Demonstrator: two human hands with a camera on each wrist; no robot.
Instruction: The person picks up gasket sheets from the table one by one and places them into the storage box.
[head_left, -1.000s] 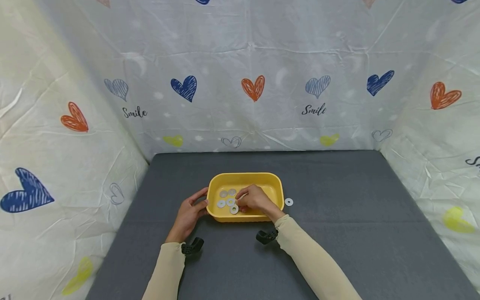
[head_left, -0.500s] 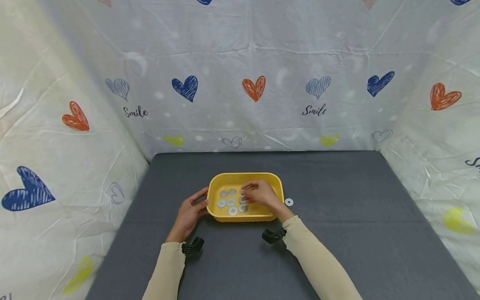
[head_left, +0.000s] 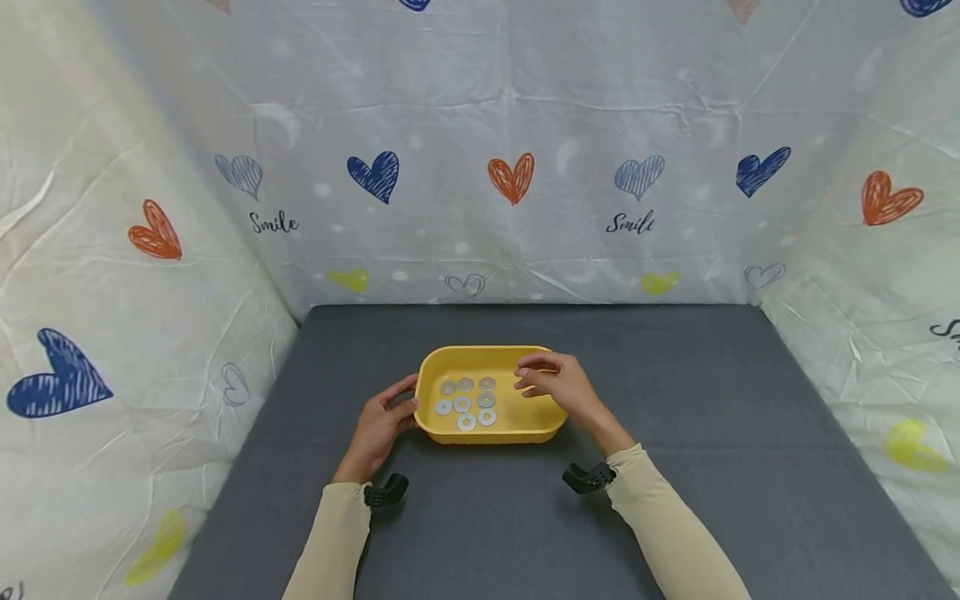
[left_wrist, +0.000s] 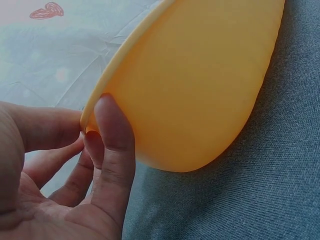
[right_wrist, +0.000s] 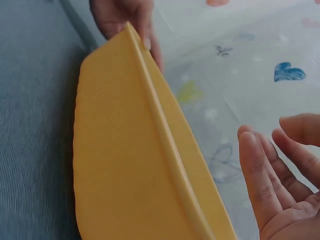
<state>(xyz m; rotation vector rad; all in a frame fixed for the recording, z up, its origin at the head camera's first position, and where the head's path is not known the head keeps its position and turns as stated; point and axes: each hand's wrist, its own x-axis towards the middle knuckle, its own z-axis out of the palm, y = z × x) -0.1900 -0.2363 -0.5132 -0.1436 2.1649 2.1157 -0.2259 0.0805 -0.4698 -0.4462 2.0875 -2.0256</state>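
A yellow plastic tray (head_left: 517, 437) stands on the dark cloth, with several flat metal washers (head_left: 462, 404) lying in rows in its left half. My left hand (head_left: 378, 433) holds the tray's left end; in the left wrist view the thumb (left_wrist: 116, 135) lies against the outer wall while the other fingers meet the rim from the far side. Over the tray's right end hovers my right hand (head_left: 558, 383), its fingers loosely bent and nothing between them. The right wrist view shows that hand's fingertips (right_wrist: 250, 145) apart from the tray wall.
Dark grey cloth (head_left: 675, 517) covers the table. White sheets with printed hearts (head_left: 512, 179) hang at the back and both sides. A black wrist camera (head_left: 588, 478) is strapped at each wrist.
My right hand has let go of washers in the tray and moved right, uncovering the rows. The loose washer right of the tray is now hidden behind it. The left hand stays put.
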